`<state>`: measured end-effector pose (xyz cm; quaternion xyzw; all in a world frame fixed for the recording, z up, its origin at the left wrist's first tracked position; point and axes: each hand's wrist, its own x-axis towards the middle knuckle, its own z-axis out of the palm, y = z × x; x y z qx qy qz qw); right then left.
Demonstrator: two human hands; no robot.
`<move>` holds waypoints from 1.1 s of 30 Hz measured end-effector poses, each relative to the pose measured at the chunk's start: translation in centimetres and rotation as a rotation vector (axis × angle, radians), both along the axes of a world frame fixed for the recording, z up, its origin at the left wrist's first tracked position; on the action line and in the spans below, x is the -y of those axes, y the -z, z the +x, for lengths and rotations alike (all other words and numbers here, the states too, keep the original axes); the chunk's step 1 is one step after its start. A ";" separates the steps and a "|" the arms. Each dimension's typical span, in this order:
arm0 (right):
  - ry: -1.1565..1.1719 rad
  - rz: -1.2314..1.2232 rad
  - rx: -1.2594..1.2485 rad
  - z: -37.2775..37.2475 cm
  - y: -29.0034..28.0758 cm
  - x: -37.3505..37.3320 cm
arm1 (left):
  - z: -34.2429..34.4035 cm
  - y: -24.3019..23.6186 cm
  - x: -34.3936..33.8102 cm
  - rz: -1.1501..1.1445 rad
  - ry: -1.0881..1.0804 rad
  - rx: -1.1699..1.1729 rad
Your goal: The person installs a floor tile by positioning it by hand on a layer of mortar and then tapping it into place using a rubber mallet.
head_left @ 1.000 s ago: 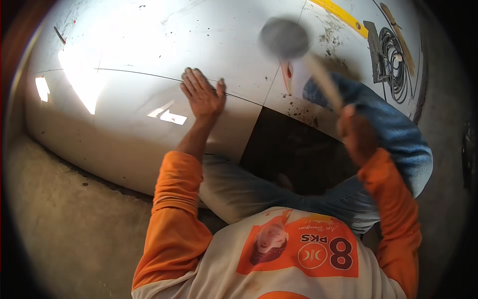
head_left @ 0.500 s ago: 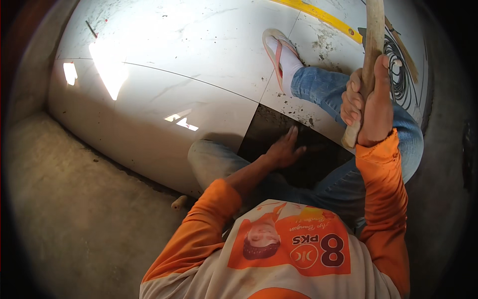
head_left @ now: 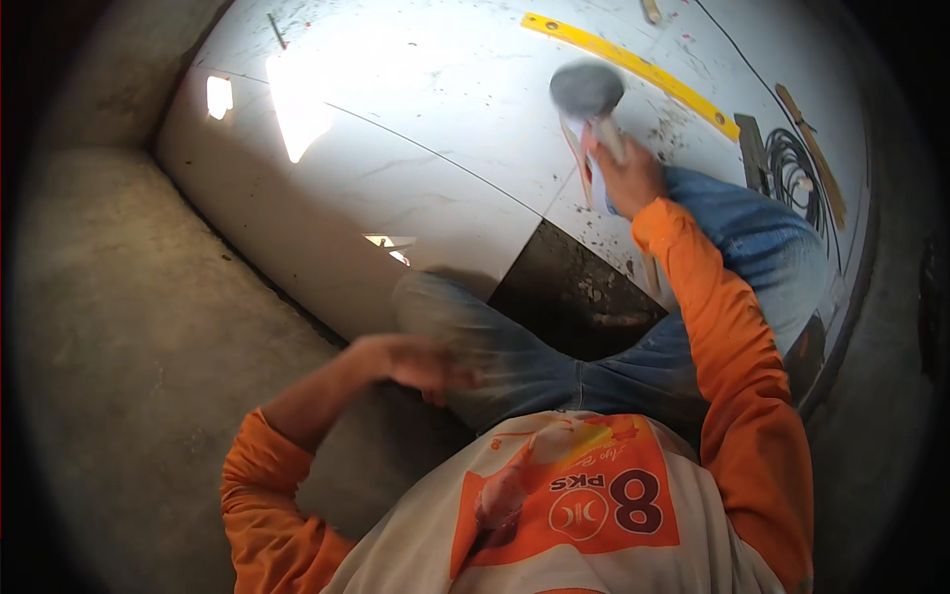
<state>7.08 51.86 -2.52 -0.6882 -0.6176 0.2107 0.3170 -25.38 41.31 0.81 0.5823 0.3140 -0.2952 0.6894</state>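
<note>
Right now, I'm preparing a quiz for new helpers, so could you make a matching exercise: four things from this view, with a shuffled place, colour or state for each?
Things
1. Mallet
2. Spirit level
3. Cable
4. Floor gap

Descriptions
A. Lying in loops
B. Bare, edged by pale tiles
C. In the right hand's grip
D. Bright yellow

Pairs: 1-C, 2-D, 3-A, 4-B

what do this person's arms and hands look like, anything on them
The left sleeve and right sleeve are orange and creased; the left is bunched up, baring some forearm, the right reaches lower. The left hand and right hand look ungloved, the left blurred.
</note>
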 end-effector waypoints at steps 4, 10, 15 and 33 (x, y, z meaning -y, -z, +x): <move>-0.095 -0.463 0.311 -0.2 10.0 2.3 | -6.0 5.7 -9.4 0.481 -0.572 -0.337; -0.720 -0.614 -0.267 -20.5 -1.0 5.5 | -15.5 24.9 -3.4 1.072 -0.818 -0.980; -1.199 -0.054 -0.183 -23.3 4.2 4.7 | -12.2 29.8 -3.1 1.246 -0.858 -1.305; -0.626 -0.439 0.032 -26.8 10.4 4.1 | -12.0 27.9 -5.0 1.139 -0.957 -1.255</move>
